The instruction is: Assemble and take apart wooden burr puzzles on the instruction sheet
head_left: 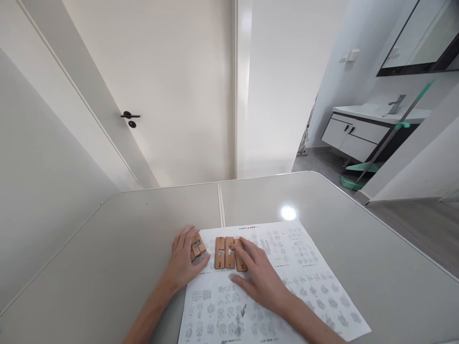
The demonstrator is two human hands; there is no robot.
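Observation:
My left hand (184,263) curves around a small group of notched wooden puzzle pieces (198,245) at the left edge of a printed sheet (208,313). Its fingers partly cover them. Three flat wooden pieces lie upright side by side on the sheet. The left one is marked 3 (219,253), the middle one 1 (230,258), and the right one 2 (241,264). Over the piece marked 2 rests my right hand (260,274), fingertips on its upper part and thumb below it, hiding its right side.
Rows of small puzzle diagrams cover the sheet, which lies on a grey table (154,215) with a seam across it. Beyond the table stand a white door (179,95) and, to the right, a washbasin cabinet (353,134) with a green dustpan (353,182) near it.

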